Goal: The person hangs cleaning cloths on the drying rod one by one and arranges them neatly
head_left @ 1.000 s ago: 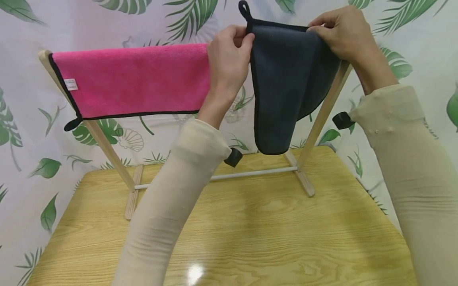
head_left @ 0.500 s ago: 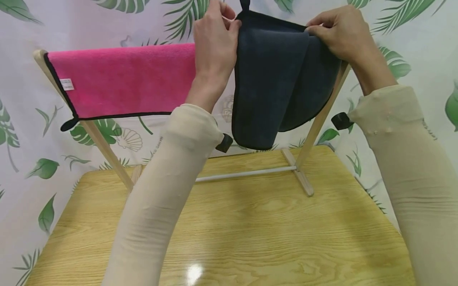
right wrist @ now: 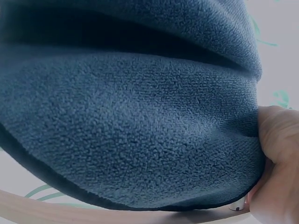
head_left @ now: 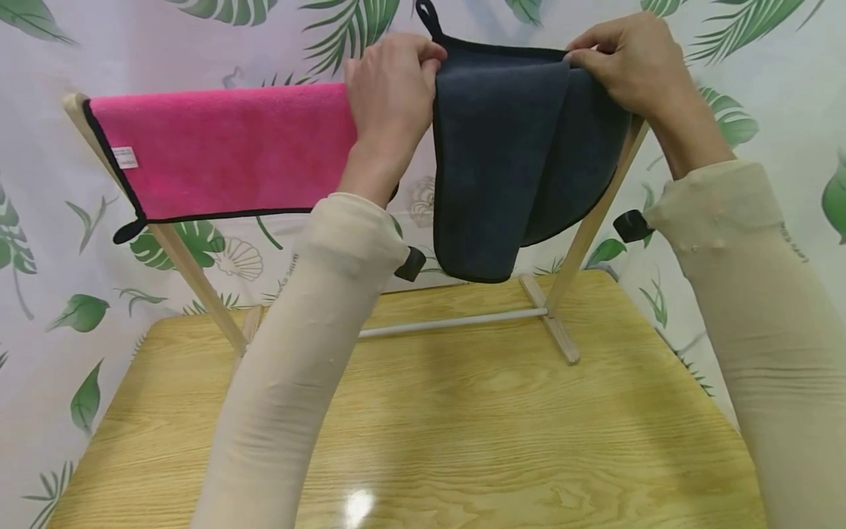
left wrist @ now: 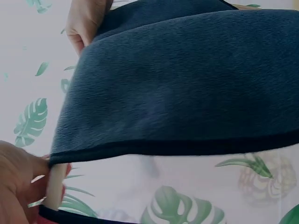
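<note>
A dark blue-grey towel (head_left: 492, 169) with black edging hangs in folds over the right part of a rack. My left hand (head_left: 393, 92) pinches its upper left corner, just below a black hanging loop (head_left: 429, 18). The left wrist view has the fingers of this hand (left wrist: 18, 184) by the pale top bar (left wrist: 56, 186), in the gap between the two towels. With thumb and fingers, my right hand (head_left: 631, 66) grips the top edge near the right post (head_left: 598, 198). The fuzzy cloth (right wrist: 131, 121) fills most of the right wrist view. Beside my left hand hangs a pink towel (head_left: 231, 154).
The wooden rack's left post (head_left: 198, 283) and right foot (head_left: 555, 327) stand on a wood-grain table (head_left: 515, 441), joined low down by a white rod (head_left: 456, 322). Behind it hangs a leaf-patterned cloth (head_left: 59, 220). The pink towel bears a white label (head_left: 124, 157).
My left hand has moved left, rising and then coming down again, and has drawn the dark towel's left edge wider toward the pink towel. My right hand has stayed in place, still gripping.
</note>
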The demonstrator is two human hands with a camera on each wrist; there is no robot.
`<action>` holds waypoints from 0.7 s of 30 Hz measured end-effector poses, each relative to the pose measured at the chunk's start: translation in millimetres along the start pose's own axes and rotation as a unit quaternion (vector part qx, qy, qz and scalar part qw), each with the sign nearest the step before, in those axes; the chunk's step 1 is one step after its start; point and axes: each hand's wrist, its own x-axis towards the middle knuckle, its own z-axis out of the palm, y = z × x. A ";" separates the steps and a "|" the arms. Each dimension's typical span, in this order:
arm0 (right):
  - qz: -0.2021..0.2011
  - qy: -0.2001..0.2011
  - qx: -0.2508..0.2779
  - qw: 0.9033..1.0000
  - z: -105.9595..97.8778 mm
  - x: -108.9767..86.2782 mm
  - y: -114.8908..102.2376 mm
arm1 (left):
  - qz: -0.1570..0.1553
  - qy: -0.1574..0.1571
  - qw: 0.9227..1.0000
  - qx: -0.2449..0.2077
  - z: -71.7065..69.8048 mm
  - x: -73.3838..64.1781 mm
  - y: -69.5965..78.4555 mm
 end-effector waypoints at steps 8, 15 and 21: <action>0.001 0.000 -0.006 1.000 -2.9 -1.4 3.2 | -0.011 -0.096 0.995 0.019 -8.0 4.3 3.3; -0.015 0.040 -0.018 0.999 -2.1 -4.6 2.2 | -0.029 -0.148 0.988 -0.024 -12.8 4.5 1.3; -0.024 0.057 -0.066 0.996 0.5 -8.7 5.7 | -0.046 -0.147 0.987 -0.050 -13.8 4.0 0.9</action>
